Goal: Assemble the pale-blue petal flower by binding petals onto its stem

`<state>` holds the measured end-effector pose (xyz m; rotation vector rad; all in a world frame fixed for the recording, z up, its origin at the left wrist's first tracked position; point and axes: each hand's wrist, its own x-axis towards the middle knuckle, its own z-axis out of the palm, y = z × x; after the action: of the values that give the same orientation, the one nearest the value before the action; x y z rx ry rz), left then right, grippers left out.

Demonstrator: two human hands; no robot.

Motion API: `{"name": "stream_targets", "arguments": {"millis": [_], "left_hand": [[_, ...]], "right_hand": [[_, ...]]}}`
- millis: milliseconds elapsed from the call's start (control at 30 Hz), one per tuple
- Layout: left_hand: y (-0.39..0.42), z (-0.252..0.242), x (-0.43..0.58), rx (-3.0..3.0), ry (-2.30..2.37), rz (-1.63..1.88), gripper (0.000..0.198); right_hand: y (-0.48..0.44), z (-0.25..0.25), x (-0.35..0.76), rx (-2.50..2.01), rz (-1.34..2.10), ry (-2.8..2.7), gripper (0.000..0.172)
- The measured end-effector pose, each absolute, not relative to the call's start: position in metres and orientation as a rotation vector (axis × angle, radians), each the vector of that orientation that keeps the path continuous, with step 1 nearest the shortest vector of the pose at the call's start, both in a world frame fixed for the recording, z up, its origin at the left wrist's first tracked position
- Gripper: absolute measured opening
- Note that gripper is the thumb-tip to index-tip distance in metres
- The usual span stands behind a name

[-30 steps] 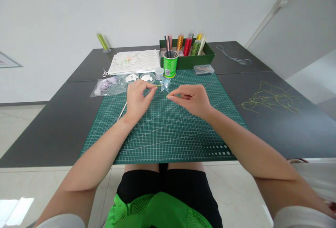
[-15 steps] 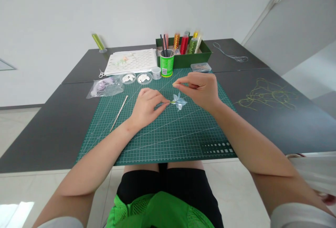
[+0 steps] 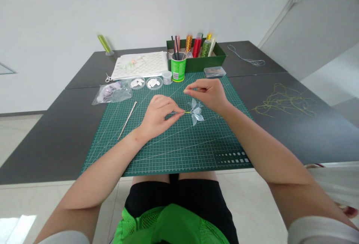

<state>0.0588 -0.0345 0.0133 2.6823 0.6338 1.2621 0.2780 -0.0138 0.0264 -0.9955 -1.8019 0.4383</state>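
Note:
Thumb and forefinger of my left hand pinch the thin green stem of a pale blue artificial flower, its petals pointing right above the green cutting mat. My right hand is closed in a pinch just above and to the right of the flower. Whatever lies between its fingertips is too fine to make out; a faint strand shows below that hand. Left of my left hand, a slim metal tool rests on the mat.
Behind stand two dishes of white pieces, a small round container, a green can with sticks, and a green box of thread spools. A plastic bag lies left, loose yellow-green thread right, paper sheets back left.
The flower has turned and shifted slightly right in my left hand, so its petals spread differently. My right hand has moved a little left, still pinched.

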Motion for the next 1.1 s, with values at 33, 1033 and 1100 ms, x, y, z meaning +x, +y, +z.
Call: {"name": "stream_targets", "arguments": {"millis": [33,1033,1100], "left_hand": [[-0.035,0.013,0.059,2.662,0.624,1.273,0.006],[-0.004,0.001,0.044,2.543,1.216,1.458,0.005],[-0.005,0.000,0.045,2.598,1.196,1.360,0.007]], "right_hand": [[-0.012,0.024,0.278,-1.007,0.514,-1.790,0.014],[-0.048,0.023,0.244,-0.793,0.302,-2.048,0.016],[-0.050,0.028,0.248,-0.802,0.227,-2.031,0.017]]}}
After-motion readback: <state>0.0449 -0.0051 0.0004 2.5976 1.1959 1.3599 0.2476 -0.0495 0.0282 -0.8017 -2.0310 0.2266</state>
